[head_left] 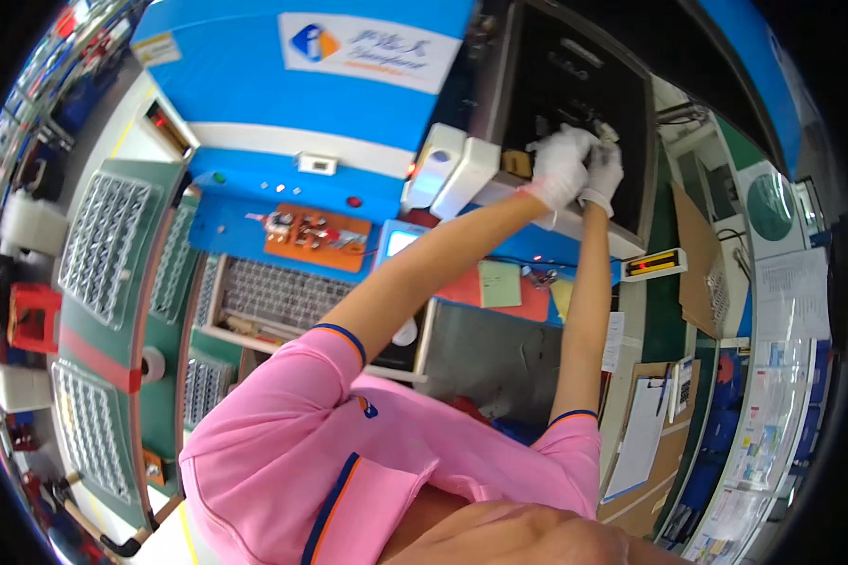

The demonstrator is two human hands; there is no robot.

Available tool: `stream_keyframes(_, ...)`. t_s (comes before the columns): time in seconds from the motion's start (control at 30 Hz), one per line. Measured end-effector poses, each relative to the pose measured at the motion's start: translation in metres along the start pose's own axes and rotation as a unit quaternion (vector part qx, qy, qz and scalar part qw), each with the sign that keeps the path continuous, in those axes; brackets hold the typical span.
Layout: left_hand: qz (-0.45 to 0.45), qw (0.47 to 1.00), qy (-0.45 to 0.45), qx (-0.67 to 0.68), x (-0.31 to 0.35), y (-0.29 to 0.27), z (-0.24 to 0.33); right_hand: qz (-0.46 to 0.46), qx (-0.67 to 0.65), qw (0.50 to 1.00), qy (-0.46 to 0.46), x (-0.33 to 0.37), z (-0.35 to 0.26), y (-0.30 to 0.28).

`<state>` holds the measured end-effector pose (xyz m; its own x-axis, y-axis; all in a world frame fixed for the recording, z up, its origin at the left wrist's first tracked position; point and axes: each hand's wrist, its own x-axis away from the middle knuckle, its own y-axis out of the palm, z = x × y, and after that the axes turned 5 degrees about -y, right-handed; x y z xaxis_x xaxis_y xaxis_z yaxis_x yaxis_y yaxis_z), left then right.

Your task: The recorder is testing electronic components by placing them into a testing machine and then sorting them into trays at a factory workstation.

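Both my hands wear white gloves and meet close together over a black panel with a grey frame, at the upper right. My left hand is bent, with its fingers closed near the panel's lower part; whatever they grip is hidden. Right beside it, my right hand has its fingers drawn together at a small pale piece, whose kind I cannot make out. Several small light bits lie on the black surface. A small brown block sits just left of my left hand.
Two white upright housings stand left of my hands. A blue machine body fills the upper left, above an orange fixture and a keyboard. Trays of metal parts stand far left; a clipboard lies lower right.
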<state>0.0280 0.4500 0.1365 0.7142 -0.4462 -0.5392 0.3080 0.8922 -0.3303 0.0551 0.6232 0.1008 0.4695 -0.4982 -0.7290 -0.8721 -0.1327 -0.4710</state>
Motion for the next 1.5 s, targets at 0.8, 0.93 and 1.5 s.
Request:
stream_keyframes(0.8,-0.008,0.972,-0.039,0.233,0.046,-0.047,-0.009,-0.218,-0.001,0.973,-0.079,-0.038,0.040,0.059)
stream_keyframes(0.93,-0.214,0.941,0.248,-0.088,0.124,-0.112,-0.019,-0.221,0.093,0.967,-0.085,-0.029,0.009,0.044)
stream_keyframes(1.5,-0.405,0.733,0.270,-0.475,0.176,-0.110,-0.067,0.180,-0.137,0.949,0.218,0.208,-0.038,-0.088)
